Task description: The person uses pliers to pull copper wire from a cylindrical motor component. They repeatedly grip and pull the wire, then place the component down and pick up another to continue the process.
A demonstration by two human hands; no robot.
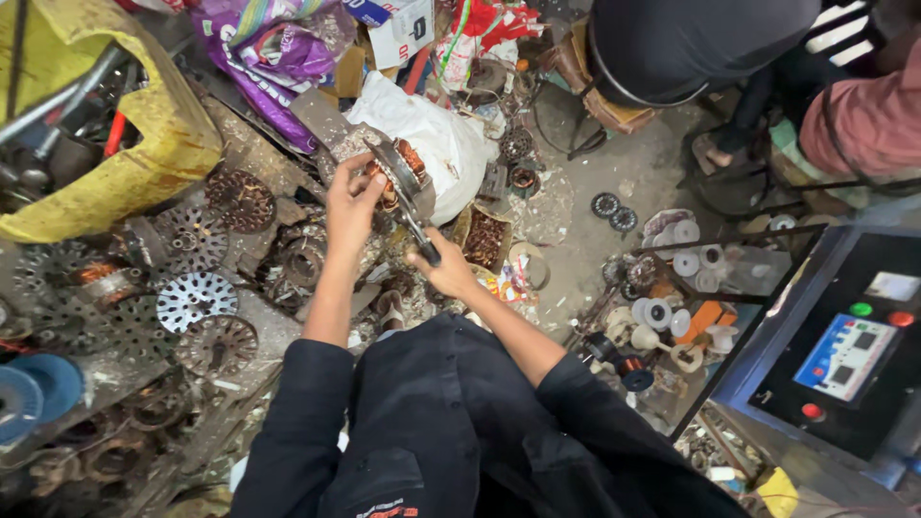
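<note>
My left hand (350, 200) grips a round metal motor stator (401, 173) with copper windings, held up in front of me. My right hand (443, 271) is closed around the dark handle of a hand tool (419, 235) whose metal end reaches up to the stator's rim. Both forearms come out of dark rolled sleeves. The stator's far side is partly hidden by my left fingers.
Several toothed metal stator discs (197, 299) and scrap parts lie at left beside a yellow container (158, 144). A white sack (446, 134) sits behind. White spools (672, 317) and a control panel with buttons (849, 355) are at right. Another person (863, 115) sits at top right.
</note>
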